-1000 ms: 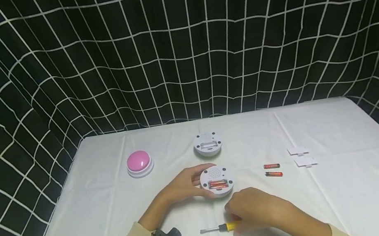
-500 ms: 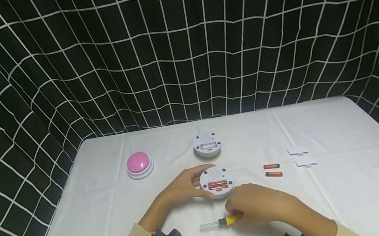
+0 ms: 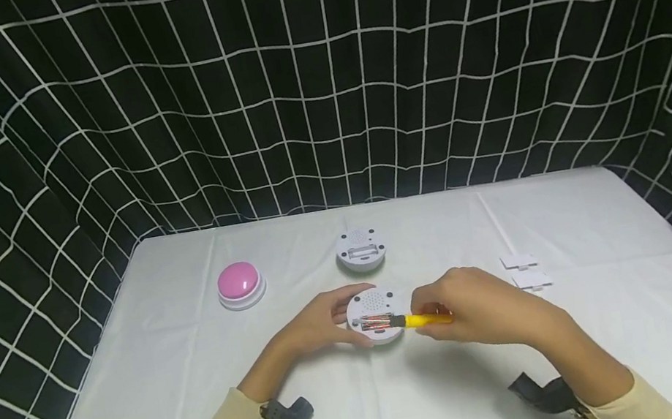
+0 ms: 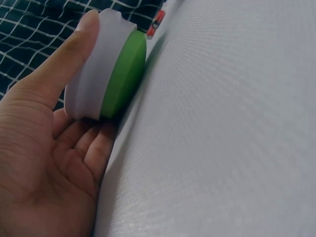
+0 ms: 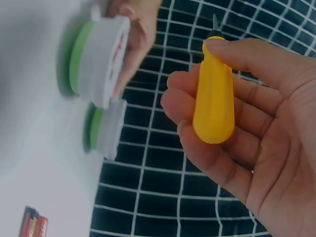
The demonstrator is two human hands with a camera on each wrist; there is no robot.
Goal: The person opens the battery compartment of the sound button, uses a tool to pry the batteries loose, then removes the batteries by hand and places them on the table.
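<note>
My left hand [image 3: 320,325] grips the side of a round white button [image 3: 372,299] that lies upside down on the table. Its battery compartment faces up with red batteries [image 3: 373,322] in it, and in the left wrist view its green dome [image 4: 124,76] is against the cloth. My right hand [image 3: 482,307] holds a screwdriver by its yellow handle [image 5: 215,98], thumb along the neck. In the head view the screwdriver [image 3: 426,319] points left, and its shaft overlaps the batteries in the compartment.
Behind stands a second upturned button [image 3: 362,252] with a bare battery compartment. A pink-topped button [image 3: 238,282] is at the left. Two white battery covers [image 3: 519,260] lie at the right. Loose red batteries [image 5: 34,223] show in the right wrist view, hidden by my right hand in the head view.
My right hand has lifted the screwdriver off the table and brought it up and to the right, over the held button. My left hand keeps its grip on the button.
</note>
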